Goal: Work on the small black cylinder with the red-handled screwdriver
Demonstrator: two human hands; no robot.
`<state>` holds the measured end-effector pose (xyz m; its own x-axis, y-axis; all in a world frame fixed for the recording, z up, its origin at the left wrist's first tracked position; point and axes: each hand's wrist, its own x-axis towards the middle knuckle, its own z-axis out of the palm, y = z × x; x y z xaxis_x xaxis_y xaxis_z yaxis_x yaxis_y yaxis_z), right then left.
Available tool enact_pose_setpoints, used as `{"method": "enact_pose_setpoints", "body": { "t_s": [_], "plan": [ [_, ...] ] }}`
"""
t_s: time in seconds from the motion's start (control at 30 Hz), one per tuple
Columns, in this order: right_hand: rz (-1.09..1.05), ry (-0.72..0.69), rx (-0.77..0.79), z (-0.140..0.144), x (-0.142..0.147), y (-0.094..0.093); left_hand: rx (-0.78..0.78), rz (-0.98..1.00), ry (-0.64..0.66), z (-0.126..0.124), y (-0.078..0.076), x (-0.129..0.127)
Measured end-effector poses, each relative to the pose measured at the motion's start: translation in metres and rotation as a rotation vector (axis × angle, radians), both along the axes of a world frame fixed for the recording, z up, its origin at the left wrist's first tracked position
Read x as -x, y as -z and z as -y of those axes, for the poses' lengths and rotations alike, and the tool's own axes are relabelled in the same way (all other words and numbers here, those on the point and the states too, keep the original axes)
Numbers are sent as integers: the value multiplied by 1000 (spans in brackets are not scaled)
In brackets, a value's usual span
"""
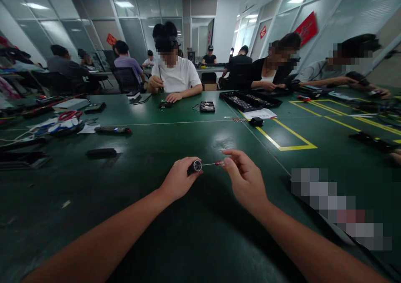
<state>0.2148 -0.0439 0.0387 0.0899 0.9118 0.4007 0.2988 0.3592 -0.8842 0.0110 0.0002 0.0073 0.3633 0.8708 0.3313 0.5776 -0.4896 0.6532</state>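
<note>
My left hand (180, 178) is closed around a black cylindrical part (196, 166), whose round, light-rimmed end faces me. Between thumb and fingers, my right hand (247, 176) grips a small screwdriver (219, 163) with a red handle. Its thin metal shaft points left and meets the edge of the cylinder; whether the tip sits in a screw is too small to tell. Both hands are above the green table (194, 233). Most of the cylinder is hidden in the left fingers.
Left on the table lie a black bar (102, 152), a dark pen-shaped tool (112, 130) and tangled cables (67, 122). Ahead are a small black block (257, 122) and parts trays (250, 101). A person in a white shirt (180, 74) sits opposite; others work at the right.
</note>
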Motion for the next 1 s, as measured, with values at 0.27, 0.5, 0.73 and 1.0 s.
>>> {"method": "enact_pose_setpoints", "body": {
  "t_s": [0.27, 0.5, 0.73, 1.0],
  "plan": [
    [-427, -15, 203, -18, 3, 10, -50, -24, -7, -2, -2, 1],
    [-594, 24, 230, -31, -6, 15, -30, -77, -18, -7, -1, 4],
    [-221, 47, 86, -17, 1, 9, -49, -69, -7, -4, -1, 3],
    [-2, 11, 21, -9, 0, 5, -39, -31, 8, -2, -3, 4]
  ]
}}
